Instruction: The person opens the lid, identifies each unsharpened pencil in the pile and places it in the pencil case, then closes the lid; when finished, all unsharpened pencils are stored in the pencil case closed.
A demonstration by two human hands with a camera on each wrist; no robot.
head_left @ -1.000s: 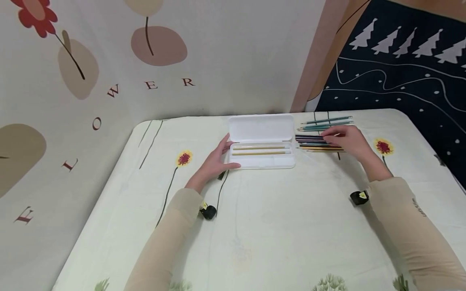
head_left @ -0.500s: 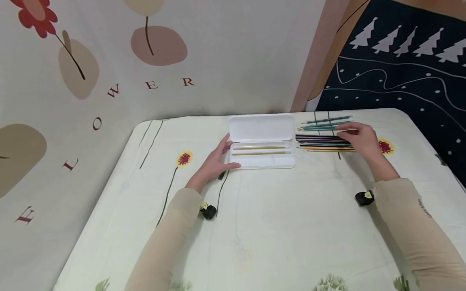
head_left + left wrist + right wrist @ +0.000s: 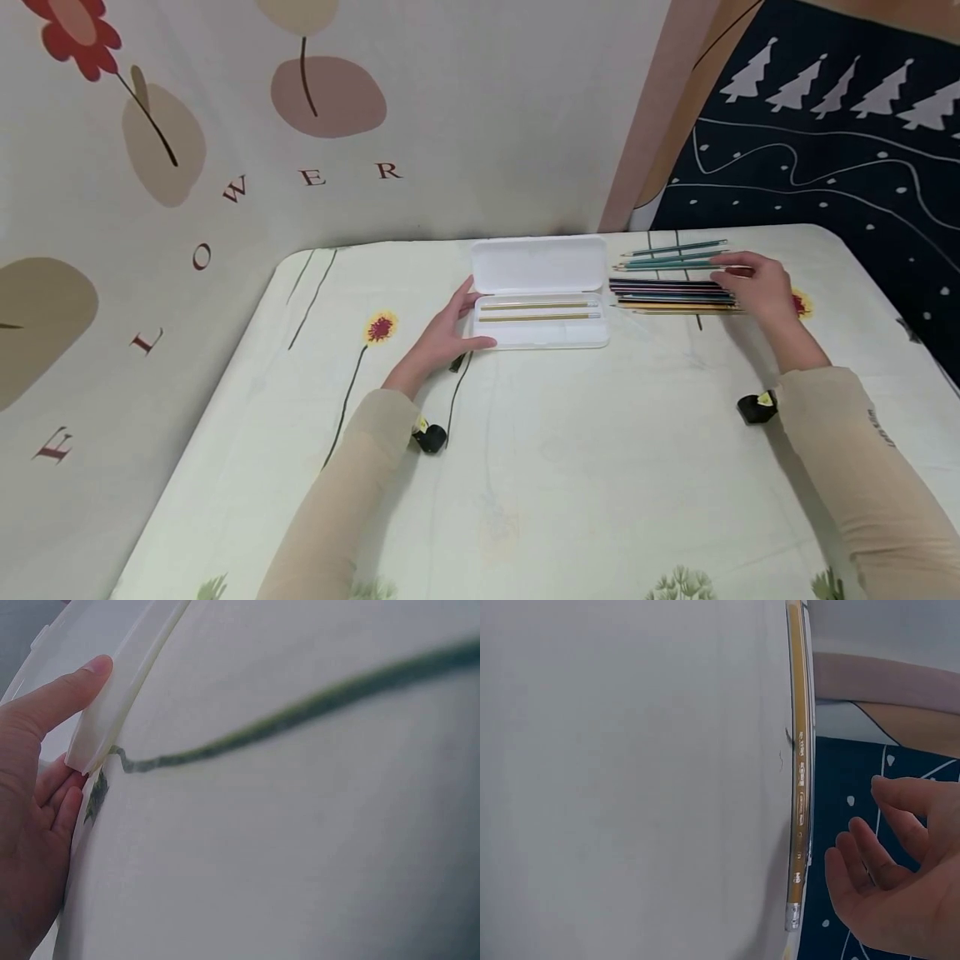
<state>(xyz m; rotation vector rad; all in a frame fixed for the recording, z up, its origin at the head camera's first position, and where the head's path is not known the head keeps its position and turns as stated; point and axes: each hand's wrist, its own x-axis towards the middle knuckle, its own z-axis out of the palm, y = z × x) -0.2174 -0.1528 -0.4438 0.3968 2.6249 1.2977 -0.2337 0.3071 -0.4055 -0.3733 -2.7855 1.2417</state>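
An open white pencil case [image 3: 538, 271] lies at the far middle of the table with two gold pencils [image 3: 538, 311] in its tray. My left hand [image 3: 450, 329] rests against the case's left end, thumb along the front rim, fingers fairly straight; the left wrist view shows the thumb [image 3: 64, 694] lying on the rim [image 3: 124, 690]. To the right of the case lies a row of dark and gold pencils [image 3: 667, 296]. My right hand [image 3: 753, 283] sits at their right ends, its fingers [image 3: 870, 862] loosely curled beside a gold pencil [image 3: 800, 772] and apart from it.
A few teal pencils [image 3: 671, 254] lie behind the row, near the table's far edge. The table [image 3: 570, 467] wears a pale floral cloth. Patterned fabric walls stand close behind and to the left; a dark tree-print fabric [image 3: 825, 142] hangs at the right.
My right hand has slid to the right along the row of pencils, uncovering more of their length. The left hand and the case have stayed put.
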